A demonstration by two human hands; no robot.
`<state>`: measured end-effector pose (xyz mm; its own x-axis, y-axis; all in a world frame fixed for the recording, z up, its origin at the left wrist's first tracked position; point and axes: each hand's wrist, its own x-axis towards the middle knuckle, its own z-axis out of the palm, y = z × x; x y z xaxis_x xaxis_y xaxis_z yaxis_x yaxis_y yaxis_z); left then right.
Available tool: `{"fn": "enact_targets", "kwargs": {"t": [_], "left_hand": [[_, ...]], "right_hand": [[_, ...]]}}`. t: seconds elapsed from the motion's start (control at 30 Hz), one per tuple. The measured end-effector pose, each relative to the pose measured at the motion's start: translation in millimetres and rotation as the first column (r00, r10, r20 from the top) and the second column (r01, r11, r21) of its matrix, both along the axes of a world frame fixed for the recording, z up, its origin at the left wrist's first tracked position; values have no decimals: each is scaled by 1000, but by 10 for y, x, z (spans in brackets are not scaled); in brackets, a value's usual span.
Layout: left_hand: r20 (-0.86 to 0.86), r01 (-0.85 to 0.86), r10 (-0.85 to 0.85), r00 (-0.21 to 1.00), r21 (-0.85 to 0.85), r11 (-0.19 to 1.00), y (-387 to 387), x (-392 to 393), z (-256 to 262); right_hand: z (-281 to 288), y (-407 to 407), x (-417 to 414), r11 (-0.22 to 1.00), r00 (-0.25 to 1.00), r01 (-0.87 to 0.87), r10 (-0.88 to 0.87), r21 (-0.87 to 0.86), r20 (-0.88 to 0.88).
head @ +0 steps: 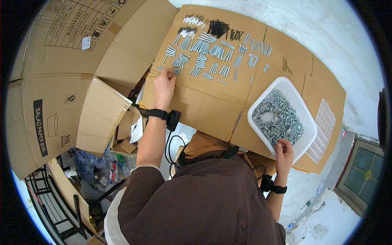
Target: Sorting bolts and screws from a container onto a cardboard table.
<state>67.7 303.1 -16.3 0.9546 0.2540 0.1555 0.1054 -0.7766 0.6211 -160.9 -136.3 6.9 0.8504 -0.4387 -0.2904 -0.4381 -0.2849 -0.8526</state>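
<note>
My left hand (164, 84) rests at the left part of a cardboard sheet (208, 101), fingers bent down beside a small group of silver screws (176, 71). Whether a screw is between those fingertips is hidden. My right hand (284, 150) reaches over the near rim of a white plastic tub (310, 144), its curled fingertips close to the loose metal screws (277, 118) inside. I cannot make out if it pinches one. Silver screws (200, 47) lie sorted in small rows, with black screws (218, 29) and white-and-black fasteners (194, 20) farther back.
A clear compartment box (324, 125) lies right of the tub, partly behind it. Bent hex keys (252, 60) and thin brownish pins (287, 65) lie on the sheet. Large cartons (61, 101) stand at left. Black cables (168, 150) hang from my left wrist strap. A white wall bounds the back.
</note>
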Motion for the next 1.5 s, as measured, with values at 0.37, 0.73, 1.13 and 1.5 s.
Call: {"fn": "enact_targets", "kwargs": {"t": [0.37, 0.73, 1.13, 1.5], "left_hand": [[-120, -20, 35, 992, 117, 993, -22, 43, 67], [-147, 13, 15, 989, 188, 982, -186, -94, 366], [79, 833, -833, 548, -144, 535, -1795, -572, 793], [-388, 985, -919, 65, 175, -4, -2615, -859, 660]], "right_hand": [[-11, -12, -18, 999, 999, -38, 38, -2, 17], [102, 114, 84, 986, 999, -38, 44, -164, 33], [399, 51, 181, 870, 911, -403, 413, -284, -26], [374, 46, 48, 821, 885, -429, 466, -375, 7]]}}
